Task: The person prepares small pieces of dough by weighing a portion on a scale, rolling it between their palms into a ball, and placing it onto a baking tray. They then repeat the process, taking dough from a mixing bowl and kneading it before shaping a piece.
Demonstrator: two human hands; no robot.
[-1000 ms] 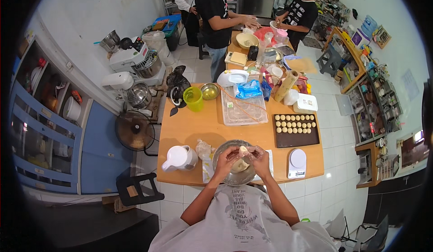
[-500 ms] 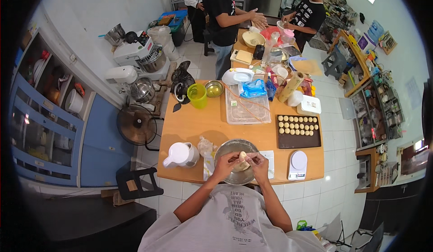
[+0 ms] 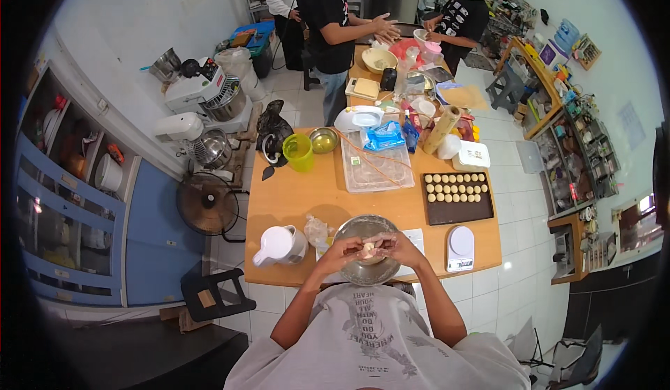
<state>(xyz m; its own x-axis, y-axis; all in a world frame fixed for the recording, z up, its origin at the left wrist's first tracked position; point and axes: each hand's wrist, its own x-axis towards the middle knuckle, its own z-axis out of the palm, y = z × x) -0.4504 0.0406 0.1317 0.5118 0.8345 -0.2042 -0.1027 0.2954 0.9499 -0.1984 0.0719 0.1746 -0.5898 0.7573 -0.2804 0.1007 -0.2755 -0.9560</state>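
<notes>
Pinching a small piece of dough (image 3: pixel 368 248) between the fingertips of the left hand (image 3: pixel 345 250) and the right hand (image 3: pixel 391 246), above the open mouth of a metal mixing bowl (image 3: pixel 366 276) at the near edge of the wooden desk (image 3: pixel 300 198). Curling both hands inward, mostly closed, with only a narrow gap between the fingertips, filled by the dough. Holding nothing else that can be seen, though unable to tell what lies under the palms. Keeping more dough (image 3: pixel 373 259) in the bowl below, largely hidden by the fingers.

Just left of the bowl, a crumpled clear plastic bag (image 3: pixel 317 229), then a white pitcher (image 3: pixel 281 245). To the right, a white kitchen scale (image 3: pixel 460 249) near the corner, and behind it a dark baking tray (image 3: pixel 457 212) with round dough balls (image 3: pixel 458 188) in three rows along its far half. Farther back, a yellow-green plastic cup (image 3: pixel 299 153) beside a small metal bowl (image 3: pixel 324 139), a clear plastic container (image 3: pixel 363 174) under a blue packet (image 3: pixel 384 136), and a lidded white tub (image 3: pixel 472 157). At the far end of the desk, two people in black T-shirts (image 3: pixel 324 13).
</notes>
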